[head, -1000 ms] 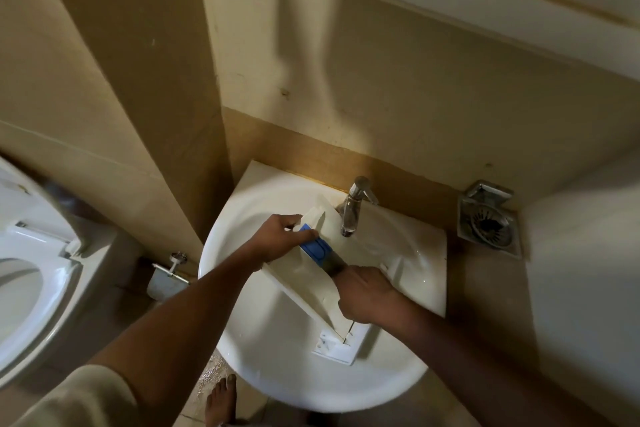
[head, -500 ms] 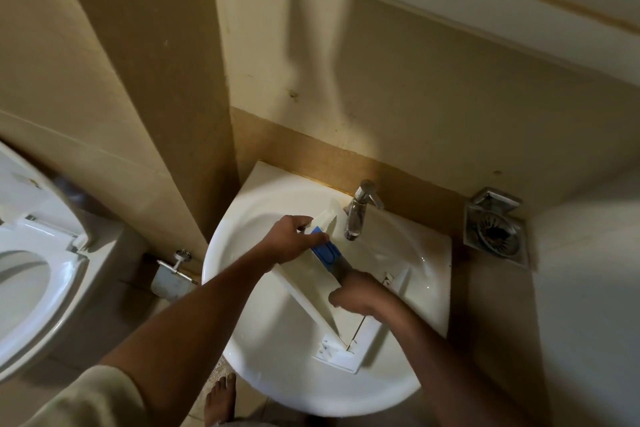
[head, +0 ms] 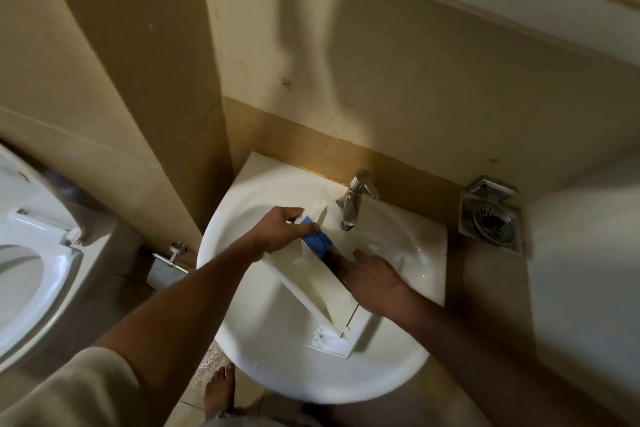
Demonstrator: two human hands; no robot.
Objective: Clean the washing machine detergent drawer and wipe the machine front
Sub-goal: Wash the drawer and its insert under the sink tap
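Observation:
The white detergent drawer (head: 313, 282) lies slanted inside the white sink basin (head: 273, 354), its far end under the chrome tap (head: 351, 206). A blue insert (head: 315, 243) sits in the drawer near that end. My left hand (head: 282, 229) grips the drawer's upper end beside the blue insert. My right hand (head: 375, 279) lies flat with fingers spread against the drawer's right side, reaching into it; I cannot tell whether it holds anything.
A toilet with its seat down (head: 33, 263) stands at the left. A toilet-paper holder (head: 166, 265) is fixed low between toilet and sink. A metal floor drain (head: 490, 218) sits right of the sink. My bare foot (head: 218, 388) stands on wet floor below the basin.
My right hand has moved from a closed grip low on the drawer to a flat, open-fingered position higher along its right side. The left hand keeps its hold.

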